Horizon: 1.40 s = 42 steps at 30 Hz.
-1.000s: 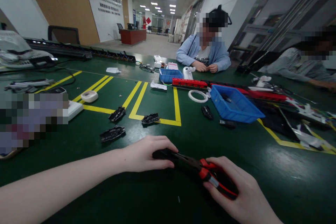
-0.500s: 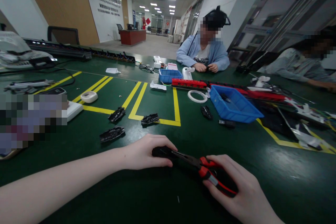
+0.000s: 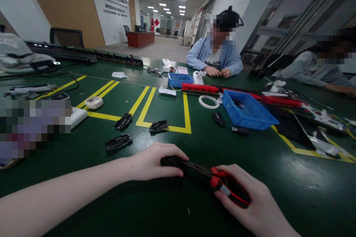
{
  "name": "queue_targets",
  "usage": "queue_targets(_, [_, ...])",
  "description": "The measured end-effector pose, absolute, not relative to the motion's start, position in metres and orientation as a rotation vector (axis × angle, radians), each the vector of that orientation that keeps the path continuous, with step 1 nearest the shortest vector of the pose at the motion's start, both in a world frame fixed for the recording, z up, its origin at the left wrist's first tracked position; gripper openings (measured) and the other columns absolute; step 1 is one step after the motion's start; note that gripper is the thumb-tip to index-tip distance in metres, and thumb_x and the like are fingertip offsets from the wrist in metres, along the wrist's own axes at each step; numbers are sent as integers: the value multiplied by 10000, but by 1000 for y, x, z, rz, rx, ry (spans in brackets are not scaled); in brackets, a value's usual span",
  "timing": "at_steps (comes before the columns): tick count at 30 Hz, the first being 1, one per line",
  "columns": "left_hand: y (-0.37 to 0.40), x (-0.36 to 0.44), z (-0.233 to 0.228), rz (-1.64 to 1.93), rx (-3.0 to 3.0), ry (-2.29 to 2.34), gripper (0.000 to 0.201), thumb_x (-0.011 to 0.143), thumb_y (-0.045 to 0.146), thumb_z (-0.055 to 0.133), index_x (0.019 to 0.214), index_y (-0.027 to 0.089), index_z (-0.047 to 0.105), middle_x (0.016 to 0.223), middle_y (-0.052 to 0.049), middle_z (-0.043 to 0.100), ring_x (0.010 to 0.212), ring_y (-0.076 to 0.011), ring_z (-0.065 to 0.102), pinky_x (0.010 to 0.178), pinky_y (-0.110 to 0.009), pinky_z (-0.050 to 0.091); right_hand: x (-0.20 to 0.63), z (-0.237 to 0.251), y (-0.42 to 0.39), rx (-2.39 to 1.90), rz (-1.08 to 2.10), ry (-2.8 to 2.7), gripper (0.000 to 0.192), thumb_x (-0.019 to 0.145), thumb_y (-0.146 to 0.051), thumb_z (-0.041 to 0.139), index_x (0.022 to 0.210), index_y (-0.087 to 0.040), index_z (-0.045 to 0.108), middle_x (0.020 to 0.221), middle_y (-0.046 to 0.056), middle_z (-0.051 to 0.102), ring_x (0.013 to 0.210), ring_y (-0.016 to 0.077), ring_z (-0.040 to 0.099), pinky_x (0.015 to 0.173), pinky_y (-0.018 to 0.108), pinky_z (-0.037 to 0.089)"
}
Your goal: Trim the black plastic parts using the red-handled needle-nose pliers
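Note:
My left hand (image 3: 158,161) is closed around a small black plastic part (image 3: 171,161), gripping it between thumb and fingers just above the green table. The fingers cover much of the part. My right hand (image 3: 247,192) is wrapped round the red and black handles of needle-nose pliers (image 3: 219,183). The jaws point left and meet the part's right end; whether they clamp anything there is too dark to see. Beyond my left hand lie similar black parts (image 3: 119,142), several of them spread over the table.
A blue bin (image 3: 249,113) stands at right, near a white tape ring (image 3: 209,102) and a long red strip (image 3: 200,88). A smaller blue bin (image 3: 180,80) is farther back. Opposite sits a person (image 3: 215,61); another person (image 3: 308,68) is at far right. Yellow tape (image 3: 187,111) marks the table.
The pliers have shifted very slightly left, their tips closer against the black part. My left hand keeps its hold, almost unmoved.

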State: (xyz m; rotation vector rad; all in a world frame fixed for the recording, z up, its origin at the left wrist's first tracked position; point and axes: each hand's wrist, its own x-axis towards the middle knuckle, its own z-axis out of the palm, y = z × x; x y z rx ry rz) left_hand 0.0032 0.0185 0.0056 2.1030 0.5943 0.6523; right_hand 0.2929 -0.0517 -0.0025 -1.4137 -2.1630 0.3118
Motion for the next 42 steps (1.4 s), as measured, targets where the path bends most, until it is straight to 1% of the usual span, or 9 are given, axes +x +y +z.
queue_targets(4, [19,3,5,657,2091,592,306,873,259,696,1164,188,632,1070,-55,685,969,-180,651,838,-292,502,294,-3,-52,-1412,291,-2164,345,835,-432,610,1129,-251,614,1003,61,691,856,203,688,729,328,582])
queue_targets(13, [16,2,15,628,2072,610,283,886,264,684,1154,184,643,1085,-60,691,981,-187,654,839,-300,501,296,-7,-55,-1384,122,-2176,377,829,-446,613,1152,-253,615,1043,78,691,898,229,683,752,366,581])
queue_targets(18, [15,1,16,632,2056,625,319,853,269,722,1151,184,645,1091,-63,691,996,-194,652,863,-312,499,295,-7,-55,-1400,139,-2166,377,829,-458,610,1142,-249,621,1036,75,692,899,226,683,752,357,581])
queue_targets(22, [15,1,14,628,2073,607,362,844,252,733,1185,186,630,1117,-65,677,1022,-193,639,887,-314,491,295,-7,-55,-1409,178,-2158,367,837,-459,602,1140,-253,613,1024,71,689,875,216,681,746,357,578])
queue_targets(30, [15,3,10,640,2088,626,351,890,244,676,1231,204,602,1139,-70,660,1036,-196,629,904,-332,488,292,-4,-53,-1449,266,-2137,334,836,-450,601,1107,-255,619,994,60,691,828,203,683,700,332,579])
queue_targets(37, [20,3,6,620,2063,618,312,885,250,682,1187,202,622,1104,-55,677,1007,-194,646,865,-323,502,291,-1,-54,-1458,313,-2132,312,841,-445,603,1099,-271,610,973,38,688,813,186,681,679,306,578])
queue_targets(42, [20,4,7,617,2064,598,310,891,248,676,1193,205,621,1097,-50,683,1007,-190,649,850,-315,504,292,0,-54,-1448,292,-2150,320,832,-444,609,1099,-268,618,970,37,693,813,194,686,673,312,580])
